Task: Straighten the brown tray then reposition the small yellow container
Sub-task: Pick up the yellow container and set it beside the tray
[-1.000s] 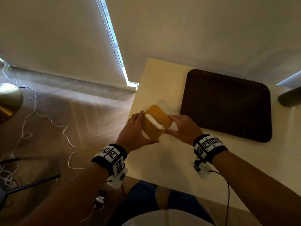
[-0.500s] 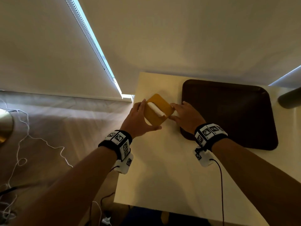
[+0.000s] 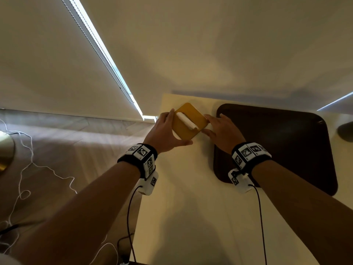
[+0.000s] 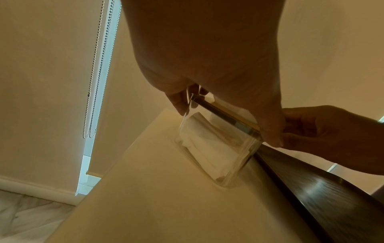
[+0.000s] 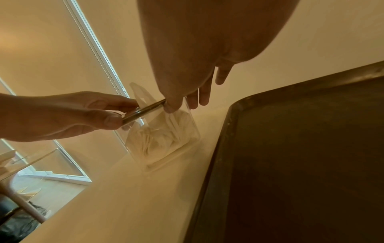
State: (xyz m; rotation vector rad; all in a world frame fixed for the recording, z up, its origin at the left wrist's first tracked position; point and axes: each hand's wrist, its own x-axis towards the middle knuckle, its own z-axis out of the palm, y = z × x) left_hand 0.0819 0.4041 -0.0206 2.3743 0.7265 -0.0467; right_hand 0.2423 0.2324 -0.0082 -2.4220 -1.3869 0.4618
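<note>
- small yellow container [image 3: 188,122] is a clear-walled squarish box with rounded corners and a flat mustard-yellow lid, and a slot in the lid has something white and papery poking out
- from the wrist views the walls look like transparent plastic, with white folded tissue-like stuff packed inside [image 4: 209,144]
- it sits near the far left corner of the bench [image 3: 181,217], just left of the brown tray [image 3: 286,146], turned like a diamond rather than square to the edges
- left hand [image 3: 164,133] grips the lid's left side, thumb along the near edge and fingers on the far edge
- right hand [image 3: 222,131] pinches the lid's right corner with thumb and fingertips
- tray is a dark brown rounded rectangle with a low raised rim and a fine woven-looking texture, lying flat on the bench
- bench top is smooth, matte cream
- black wristbands on both wrists carry square black-and-white marker tags [image 3: 143,151]; no readable writing anywhere
</note>
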